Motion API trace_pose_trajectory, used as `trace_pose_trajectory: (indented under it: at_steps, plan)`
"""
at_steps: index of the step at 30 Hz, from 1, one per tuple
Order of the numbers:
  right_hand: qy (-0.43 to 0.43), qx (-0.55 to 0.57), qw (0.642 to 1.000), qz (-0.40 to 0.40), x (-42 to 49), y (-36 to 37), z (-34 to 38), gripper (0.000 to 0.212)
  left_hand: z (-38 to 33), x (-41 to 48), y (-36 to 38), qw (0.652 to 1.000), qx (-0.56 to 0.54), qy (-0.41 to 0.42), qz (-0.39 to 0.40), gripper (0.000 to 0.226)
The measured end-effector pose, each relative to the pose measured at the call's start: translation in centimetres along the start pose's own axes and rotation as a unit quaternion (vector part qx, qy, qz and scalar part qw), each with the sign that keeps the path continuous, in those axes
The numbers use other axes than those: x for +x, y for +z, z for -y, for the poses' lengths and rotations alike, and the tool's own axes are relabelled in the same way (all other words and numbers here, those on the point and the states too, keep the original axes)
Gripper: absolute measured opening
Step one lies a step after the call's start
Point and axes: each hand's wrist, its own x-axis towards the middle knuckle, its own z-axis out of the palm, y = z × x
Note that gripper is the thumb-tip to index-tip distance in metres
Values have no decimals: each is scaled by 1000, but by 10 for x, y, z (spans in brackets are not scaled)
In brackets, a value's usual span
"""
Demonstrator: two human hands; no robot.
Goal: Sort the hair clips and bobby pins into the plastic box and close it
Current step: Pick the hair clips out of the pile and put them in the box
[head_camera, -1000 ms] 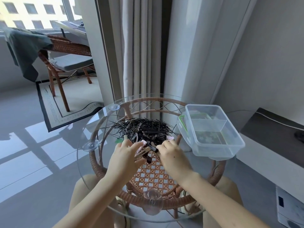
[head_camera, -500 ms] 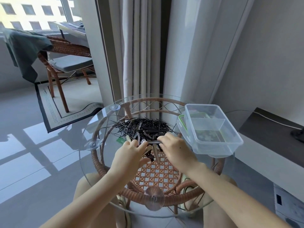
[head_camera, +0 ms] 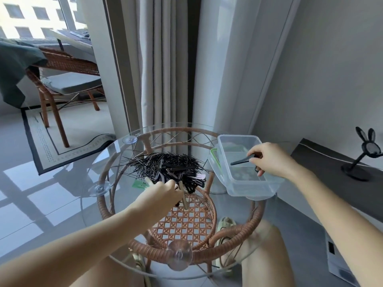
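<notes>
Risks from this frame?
1. The box seems to overhang the right edge of the glass table. The right hand, holding a black clip over it, might nudge it off.
2. The left hand grips a beige clip at the tangled pile. Pulling it free may drag loose pins across the smooth glass and onto the floor.

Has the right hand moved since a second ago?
Yes. The right hand left the pile of pins and clips and now hangs to its right, over the plastic box, pinching a black hair clip.
</notes>
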Motion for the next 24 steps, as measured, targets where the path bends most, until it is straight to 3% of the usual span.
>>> trace_pose_trajectory:
  at_steps: [3, 6, 9, 12, 18, 24]
  plan:
    - [-6, -43, 998, 55, 3, 12, -2, 24, 2, 0, -1, 1000, 3, 19, 7, 30]
    - [-19, -61, 998, 0, 1, 18, -2, 30, 9, 0, 8, 999, -40, 7, -11, 26]
    - [-41, -41, 997, -53, -6, 20, -1, 24, 17, -4, 12, 987, -154, -35, -28, 25]
    - [-71, -31, 994, -83, -13, 22, -2, 21, 29, -12, 2, 953, -274, -99, -81, 24]
    - [-106, -9, 987, -117, -22, 25, -5, 20, 42, -17, -25, 890, -400, -158, -149, 25]
    - [-106, 41, 974, -197, -33, 10, -13, 14, 9, 32, -98, 784, -579, -106, -196, 24]
